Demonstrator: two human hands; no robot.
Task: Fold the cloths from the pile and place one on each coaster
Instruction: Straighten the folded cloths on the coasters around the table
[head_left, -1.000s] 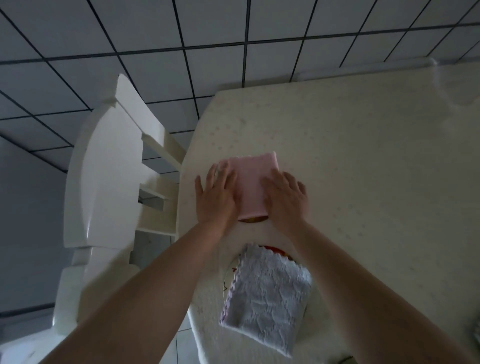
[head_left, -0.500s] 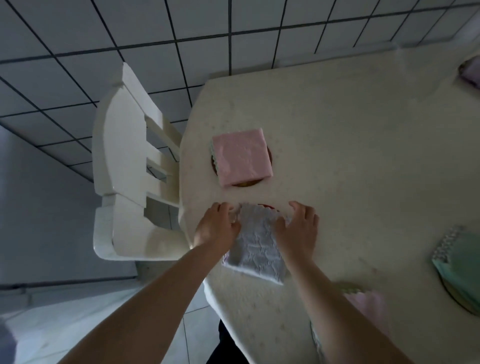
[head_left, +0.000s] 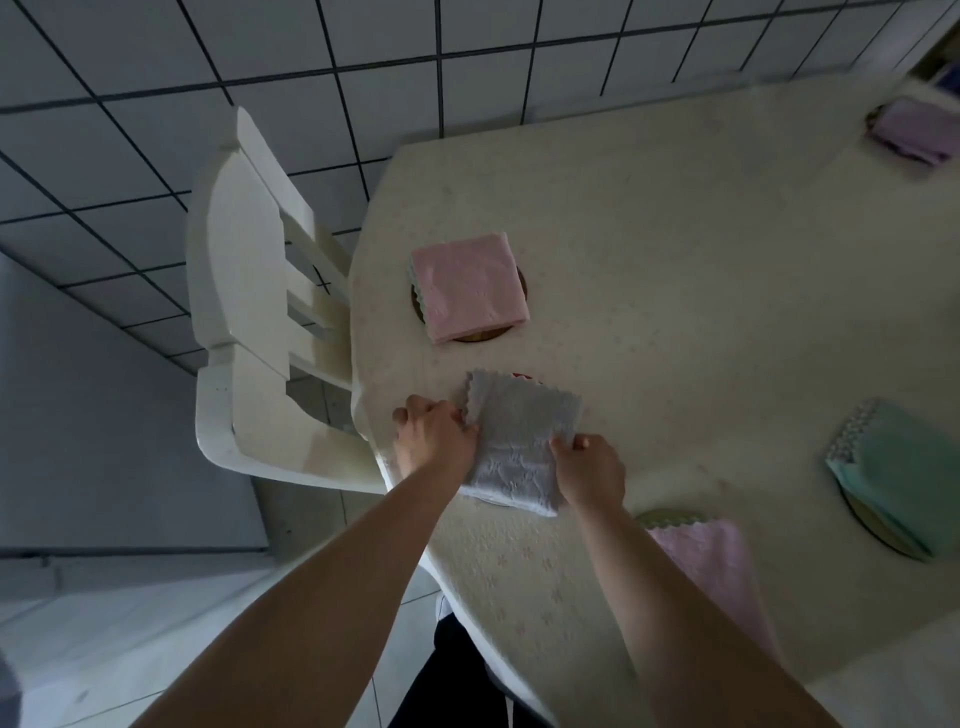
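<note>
The left hand and the right hand each pinch a side edge of the folded white cloth, which lies over a mostly hidden coaster near the bench edge. A folded pink cloth covers another coaster just beyond.

The scene is dim and bluish, lit softly from the far right, where the tablecloth looks palest. The floor at the near left lies in deep shade. No glare shows. Wide-angle bending curves the tile lines toward the edges. The purple cloth at the far right is smeared with blur.
</note>
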